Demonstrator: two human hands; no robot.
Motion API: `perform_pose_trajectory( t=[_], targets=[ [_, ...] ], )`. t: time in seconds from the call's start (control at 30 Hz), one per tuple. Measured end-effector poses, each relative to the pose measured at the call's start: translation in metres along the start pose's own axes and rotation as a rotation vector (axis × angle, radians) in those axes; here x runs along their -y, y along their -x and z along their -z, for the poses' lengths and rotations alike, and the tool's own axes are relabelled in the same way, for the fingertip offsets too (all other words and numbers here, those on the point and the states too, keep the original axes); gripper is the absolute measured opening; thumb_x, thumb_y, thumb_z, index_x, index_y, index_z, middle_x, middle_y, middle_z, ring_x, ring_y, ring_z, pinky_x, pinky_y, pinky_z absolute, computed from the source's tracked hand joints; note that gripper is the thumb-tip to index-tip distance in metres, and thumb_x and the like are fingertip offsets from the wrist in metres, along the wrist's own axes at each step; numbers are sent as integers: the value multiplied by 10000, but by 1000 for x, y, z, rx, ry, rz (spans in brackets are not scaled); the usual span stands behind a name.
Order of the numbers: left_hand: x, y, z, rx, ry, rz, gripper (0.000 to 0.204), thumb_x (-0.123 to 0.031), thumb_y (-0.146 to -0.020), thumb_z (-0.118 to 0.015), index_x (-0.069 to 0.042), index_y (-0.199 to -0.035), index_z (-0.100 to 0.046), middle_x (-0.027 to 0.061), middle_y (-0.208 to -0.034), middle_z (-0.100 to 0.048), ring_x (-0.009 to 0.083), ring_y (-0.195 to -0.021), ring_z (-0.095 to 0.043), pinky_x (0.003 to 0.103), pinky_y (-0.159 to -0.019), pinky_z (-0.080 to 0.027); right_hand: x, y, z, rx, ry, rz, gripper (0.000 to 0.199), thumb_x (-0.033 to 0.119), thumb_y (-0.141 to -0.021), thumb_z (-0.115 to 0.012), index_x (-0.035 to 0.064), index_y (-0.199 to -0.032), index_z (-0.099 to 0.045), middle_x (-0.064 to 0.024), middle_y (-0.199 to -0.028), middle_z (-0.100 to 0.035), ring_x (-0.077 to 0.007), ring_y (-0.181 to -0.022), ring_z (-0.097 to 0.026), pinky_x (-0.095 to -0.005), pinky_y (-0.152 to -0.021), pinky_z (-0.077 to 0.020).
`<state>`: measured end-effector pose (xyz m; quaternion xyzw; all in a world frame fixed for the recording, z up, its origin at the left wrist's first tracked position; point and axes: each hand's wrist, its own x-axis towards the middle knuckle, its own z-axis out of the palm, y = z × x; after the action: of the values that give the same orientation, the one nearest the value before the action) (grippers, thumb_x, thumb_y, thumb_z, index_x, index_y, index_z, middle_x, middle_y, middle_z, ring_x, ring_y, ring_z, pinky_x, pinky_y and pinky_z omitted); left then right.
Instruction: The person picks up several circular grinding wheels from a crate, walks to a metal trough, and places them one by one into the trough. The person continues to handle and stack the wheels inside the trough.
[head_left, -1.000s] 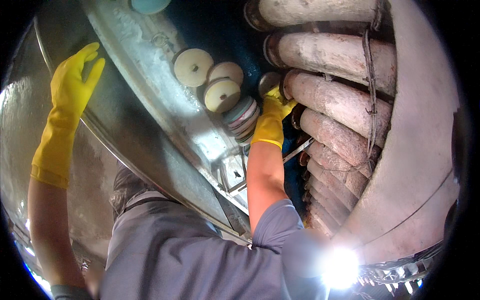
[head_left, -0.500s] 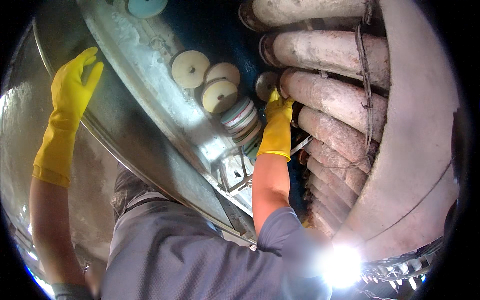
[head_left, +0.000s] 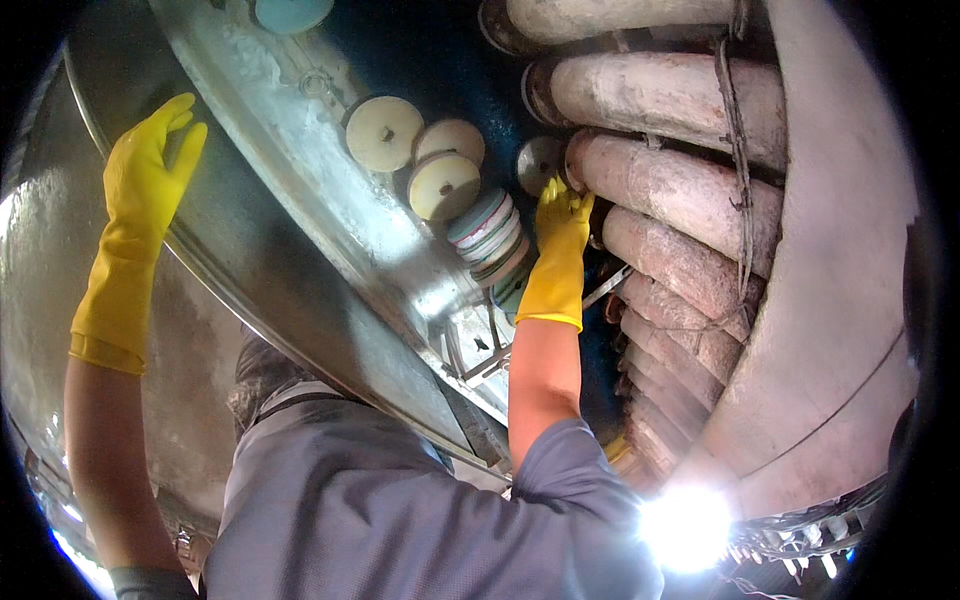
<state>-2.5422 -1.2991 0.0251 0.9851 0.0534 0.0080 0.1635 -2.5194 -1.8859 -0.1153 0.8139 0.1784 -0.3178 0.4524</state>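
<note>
Both my hands wear yellow rubber gloves and reach upward. My left hand [head_left: 150, 175] lies flat, fingers spread, against the rim of a big curved metal drum [head_left: 300, 230]. My right hand [head_left: 562, 235] is raised between the drum and a row of pinkish, crusted rollers [head_left: 680, 190]. Its fingertips touch the end of one roller, next to a small round metal disc [head_left: 538, 163]. I see this hand from the back, so any grip is hidden. A grey short-sleeved shirt [head_left: 400, 500] fills the lower middle.
Several cream round discs [head_left: 385, 132] and a stack of coloured discs [head_left: 490, 235] sit on the drum's dark inner face. A wire [head_left: 735, 150] runs down across the rollers. A glaring lamp [head_left: 690, 525] shines at lower right. A thin metal bracket [head_left: 480, 350] sits below the stack.
My right hand has risen a little and shifted right, from beside the disc stack to the roller's end. My left hand stays on the drum rim.
</note>
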Motion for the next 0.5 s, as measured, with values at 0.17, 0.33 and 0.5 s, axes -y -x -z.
perform_pose_trajectory(
  t=[0.17,0.33,0.5],
  targets=[
    [-1,-2,-1,1,-3,-5,397,-259,-989,-741,-85,-1344,-709,133,-1193,-784,283,-1133,-741,365,-986,-551,28,-14,-117,-297,99,-31,495,304,-1143,-389,89,-1589,-390,-115,-1692,-352,-263,-1557,-324,-545,-1249,-202],
    [-2,-1,-2,-17,-45,-16,398,-263,-992,-736,-85,-1347,-707,134,-1197,-784,284,-1138,-742,367,-996,-546,41,-27,-135,-311,-244,-235,508,343,-1098,-533,73,-1526,-487,-136,-1600,-491,-245,-1459,-457,-406,-1225,-331],
    [1,0,-1,4,-37,-5,398,-267,-996,-730,-87,-1350,-706,130,-1213,-780,283,-1156,-734,367,-1002,-542,54,-52,-77,-591,-2012,-709,650,370,-991,-726,24,-1502,-521,-136,-1499,-585,-271,-1326,-560,-375,-1132,-421]
  ],
)
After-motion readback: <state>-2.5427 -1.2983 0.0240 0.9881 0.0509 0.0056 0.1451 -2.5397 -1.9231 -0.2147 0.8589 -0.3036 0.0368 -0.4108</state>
